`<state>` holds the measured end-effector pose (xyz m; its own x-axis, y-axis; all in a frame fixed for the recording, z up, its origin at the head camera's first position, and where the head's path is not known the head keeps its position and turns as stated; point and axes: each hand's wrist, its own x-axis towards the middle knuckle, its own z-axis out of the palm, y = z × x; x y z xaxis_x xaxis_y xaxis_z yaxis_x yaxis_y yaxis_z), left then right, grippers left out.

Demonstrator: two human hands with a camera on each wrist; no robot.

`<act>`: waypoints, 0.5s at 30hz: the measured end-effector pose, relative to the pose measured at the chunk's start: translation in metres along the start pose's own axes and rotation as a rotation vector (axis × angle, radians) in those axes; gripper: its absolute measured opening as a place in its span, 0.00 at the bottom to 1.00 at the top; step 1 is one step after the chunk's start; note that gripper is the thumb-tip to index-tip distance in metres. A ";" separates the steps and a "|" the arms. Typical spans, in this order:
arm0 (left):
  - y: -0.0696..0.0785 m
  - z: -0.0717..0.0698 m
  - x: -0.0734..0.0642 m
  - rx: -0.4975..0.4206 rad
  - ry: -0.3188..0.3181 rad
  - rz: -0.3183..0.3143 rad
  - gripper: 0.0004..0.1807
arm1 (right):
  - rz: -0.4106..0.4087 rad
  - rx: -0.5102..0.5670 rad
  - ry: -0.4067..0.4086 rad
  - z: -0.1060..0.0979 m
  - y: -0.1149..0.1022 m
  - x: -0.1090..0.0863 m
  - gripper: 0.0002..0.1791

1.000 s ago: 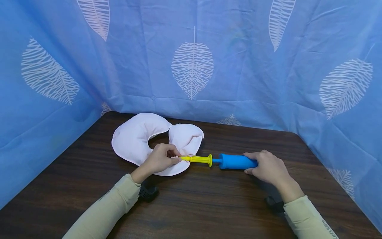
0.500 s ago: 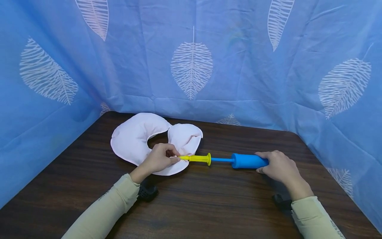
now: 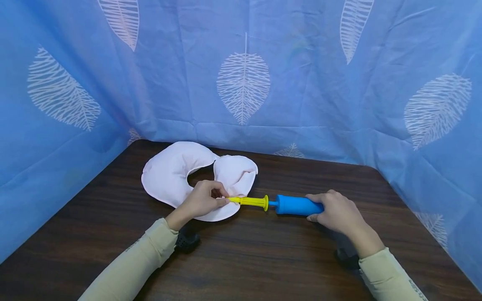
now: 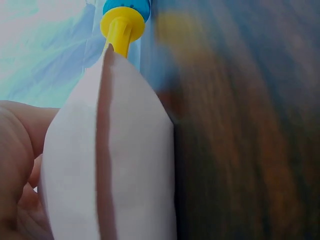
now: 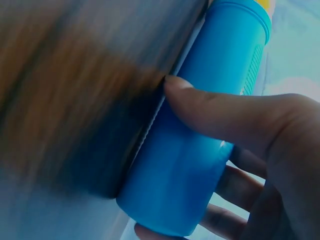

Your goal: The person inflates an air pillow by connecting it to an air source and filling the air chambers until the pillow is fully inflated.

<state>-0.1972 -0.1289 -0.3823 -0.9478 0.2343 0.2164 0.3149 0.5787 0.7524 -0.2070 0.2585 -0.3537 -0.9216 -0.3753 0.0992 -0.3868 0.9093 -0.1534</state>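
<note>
A pale pink inflatable neck pillow [image 3: 165, 173] lies on the table, partly puffed up, with creases in its right lobe. My left hand [image 3: 203, 200] pinches the narrow front end of a hand pump's yellow handle [image 3: 254, 202] where it meets the pillow; the joint itself is hidden by the fingers. Around the far end of the pump's blue barrel [image 3: 295, 205] my right hand [image 3: 337, 211] is gripping, thumb across it in the right wrist view. Only a short piece of blue rod [image 3: 273, 204] shows between handle and barrel. The pillow's seam edge [image 4: 104, 150] fills much of the left wrist view.
The dark wood-grain table [image 3: 263, 259] extends in front of and beside the pillow. A blue curtain [image 3: 301, 83] with white leaf prints surrounds its back and sides. Black wrist straps [image 3: 187, 242] sit under the forearms.
My right hand drew the blue barrel rightward, baring a long stretch of rod, then pushed it back left toward the yellow handle. The left hand and pillow stay in place.
</note>
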 end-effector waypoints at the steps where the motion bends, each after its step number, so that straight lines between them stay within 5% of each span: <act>1: 0.000 0.000 0.000 -0.004 -0.001 0.012 0.03 | -0.014 0.000 0.004 0.001 -0.004 0.000 0.35; 8: 0.001 0.000 0.000 -0.026 -0.011 0.048 0.02 | -0.083 0.008 0.023 0.005 -0.017 0.000 0.35; 15: 0.003 0.000 0.000 -0.022 -0.003 0.015 0.03 | -0.050 0.007 0.022 0.005 -0.014 0.001 0.35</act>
<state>-0.1963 -0.1274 -0.3805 -0.9428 0.2451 0.2259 0.3277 0.5578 0.7626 -0.2029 0.2443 -0.3568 -0.9004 -0.4157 0.1281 -0.4322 0.8884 -0.1549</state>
